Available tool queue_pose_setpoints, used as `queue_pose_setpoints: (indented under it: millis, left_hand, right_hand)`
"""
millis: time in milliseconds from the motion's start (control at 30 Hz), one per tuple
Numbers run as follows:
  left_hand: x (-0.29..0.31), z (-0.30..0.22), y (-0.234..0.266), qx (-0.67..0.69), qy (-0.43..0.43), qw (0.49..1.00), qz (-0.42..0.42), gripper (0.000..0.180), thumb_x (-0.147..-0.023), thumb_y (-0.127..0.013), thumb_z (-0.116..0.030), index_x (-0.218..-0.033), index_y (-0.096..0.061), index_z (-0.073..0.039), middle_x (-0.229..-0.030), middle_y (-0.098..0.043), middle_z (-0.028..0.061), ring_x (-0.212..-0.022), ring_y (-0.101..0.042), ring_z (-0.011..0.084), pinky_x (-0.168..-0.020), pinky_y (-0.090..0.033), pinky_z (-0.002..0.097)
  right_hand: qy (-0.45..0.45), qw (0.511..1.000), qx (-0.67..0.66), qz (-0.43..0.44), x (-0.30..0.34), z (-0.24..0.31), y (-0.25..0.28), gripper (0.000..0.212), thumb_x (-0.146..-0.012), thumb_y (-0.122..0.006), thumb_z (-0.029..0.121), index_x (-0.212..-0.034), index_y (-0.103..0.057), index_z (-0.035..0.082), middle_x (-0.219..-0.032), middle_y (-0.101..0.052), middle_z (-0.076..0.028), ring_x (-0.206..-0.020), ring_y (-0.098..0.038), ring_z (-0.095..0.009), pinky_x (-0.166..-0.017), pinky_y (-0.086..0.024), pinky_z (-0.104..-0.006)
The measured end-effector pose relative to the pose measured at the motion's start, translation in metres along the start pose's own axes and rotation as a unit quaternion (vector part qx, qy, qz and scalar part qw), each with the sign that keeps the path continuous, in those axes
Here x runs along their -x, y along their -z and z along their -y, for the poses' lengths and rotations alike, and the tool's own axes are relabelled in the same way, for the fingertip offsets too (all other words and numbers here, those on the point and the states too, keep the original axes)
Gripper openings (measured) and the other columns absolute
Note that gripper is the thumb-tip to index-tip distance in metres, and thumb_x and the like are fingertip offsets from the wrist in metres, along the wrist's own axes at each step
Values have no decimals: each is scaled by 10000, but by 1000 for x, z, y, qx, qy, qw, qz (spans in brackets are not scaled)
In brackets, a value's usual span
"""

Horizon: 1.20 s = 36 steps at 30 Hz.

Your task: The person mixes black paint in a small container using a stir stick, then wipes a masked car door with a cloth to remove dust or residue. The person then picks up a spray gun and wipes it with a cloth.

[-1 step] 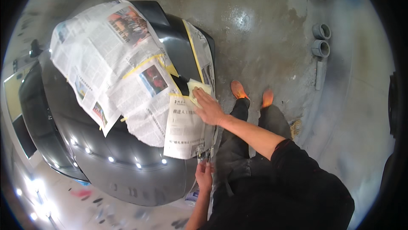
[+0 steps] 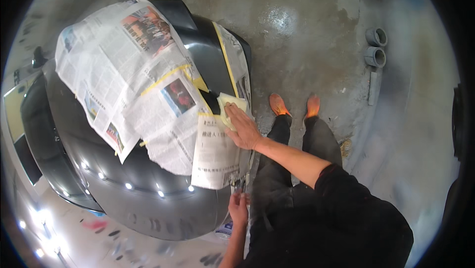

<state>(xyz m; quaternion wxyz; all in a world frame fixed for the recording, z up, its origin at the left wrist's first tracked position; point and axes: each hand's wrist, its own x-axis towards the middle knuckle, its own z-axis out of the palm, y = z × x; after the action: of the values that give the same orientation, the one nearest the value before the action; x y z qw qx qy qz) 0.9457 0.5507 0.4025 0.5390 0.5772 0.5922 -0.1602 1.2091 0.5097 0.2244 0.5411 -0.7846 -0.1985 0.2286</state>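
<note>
My right hand [image 2: 243,128] presses a pale yellow folded cloth [image 2: 235,100] against the dark car panel beside the yellow tape. The fingers lie over the cloth, and the thumb side rests near a loose newspaper sheet [image 2: 213,154]. Below that sheet, at the car's near edge, my left hand [image 2: 238,209] has its fingers curled together; what they hold, if anything, is too small to make out. Larger newspaper sheets [image 2: 114,65], joined with yellow masking tape [image 2: 163,80], cover much of the car. Between the papers a glossy black panel [image 2: 204,45] shows bare.
The dark car hood [image 2: 148,203] curves away at the lower left, with another dark car [image 2: 44,134] beyond it. Two grey pipe pieces [image 2: 375,57] stand on the stained floor [image 2: 307,35] at right. A purple-white container [image 2: 225,229] sits below my left hand.
Very little differs. The loose newspaper sheet under my right hand has bent a bit, and the whole view has shifted slightly. Both hands stay in nearly the same places.
</note>
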Motion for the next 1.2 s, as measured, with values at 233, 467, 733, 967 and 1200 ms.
queue_pose_setpoints:
  millis: [233, 467, 733, 967, 1200]
  left_hand:
    - [2, 6, -32, 4, 104, 994, -26, 300, -1086, -613, -143, -1341, -641, 13, -1071, -758, 94, -912, -705, 140, -820, -561, 286]
    - [-6, -39, -110, -36, 72, 995, -58, 274, -1062, -672, -175, -1255, -716, 15, -1086, -767, 75, -997, -685, 130, -916, -529, 299]
    - [5, -77, -179, -48, 114, 989, -76, 251, -1043, -704, -215, -1199, -750, -23, -976, -770, 64, -910, -690, 124, -852, -543, 305]
    - [-3, -129, -235, -17, 118, 987, -108, 235, -1045, -707, -213, -1151, -756, -9, -935, -758, 33, -867, -661, 89, -819, -532, 284]
    - [-29, -218, -270, 56, 110, 981, -151, 223, -1066, -685, -192, -1164, -751, -3, -893, -712, -18, -807, -600, 59, -756, -493, 237]
  right_hand:
    - [68, 986, -125, 82, -74, 14, 18, 703, -1135, -368, 467, -1657, -325, -2, -1746, -264, -200, -1625, -218, -392, -1330, -191, -488]
    - [99, 985, -58, 131, -91, -3, 17, 631, -1106, -470, 429, -1630, -421, 82, -1737, -320, -115, -1624, -247, -320, -1320, -218, -481]
    - [160, 955, 149, 201, -147, -30, 68, 638, -1013, -619, 380, -1585, -494, 127, -1709, -386, -51, -1603, -281, -276, -1302, -218, -507]
    - [207, 948, 164, 176, -267, -18, 87, 647, -1011, -613, 358, -1593, -474, 112, -1734, -339, -56, -1623, -237, -285, -1311, -197, -514]
    - [201, 955, 170, 135, -379, -22, 90, 582, -1096, -437, 362, -1622, -425, 113, -1752, -304, -55, -1634, -220, -256, -1335, -156, -484]
